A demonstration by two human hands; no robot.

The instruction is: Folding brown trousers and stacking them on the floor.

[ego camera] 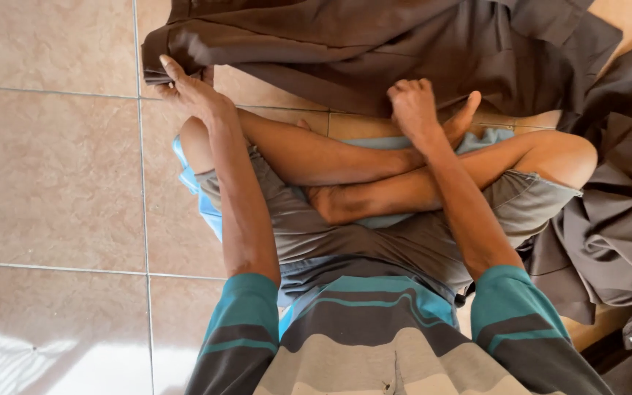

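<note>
I sit cross-legged on a light blue mat (197, 192) on the tiled floor (53, 168), looking down at my 2 bare arms stretched forward over my folded legs.

My left hand (188, 89) is at the near left corner of a dark brown garment (374, 44) that lies spread across the floor just beyond my knees. The fingers (172, 71) of that hand are pressed together around the folded edge of the cloth, thumb on top, pinching the corner where the fabric doubles over.

My right hand (412, 106) is curled into a loose fist, knuckles up, at the near hem of the same garment, above my shin and just beside my bare foot (462, 117). Its fingers are bent inward and tucked under; I cannot tell whether any cloth is caught inside them.

The garment runs from the top left corner across to the top right. A second heap of dark brown cloth (616, 227) is bunched on the floor at my right, touching my right knee and hip. I wear grey shorts and a shirt striped teal, dark grey and light grey.
</note>
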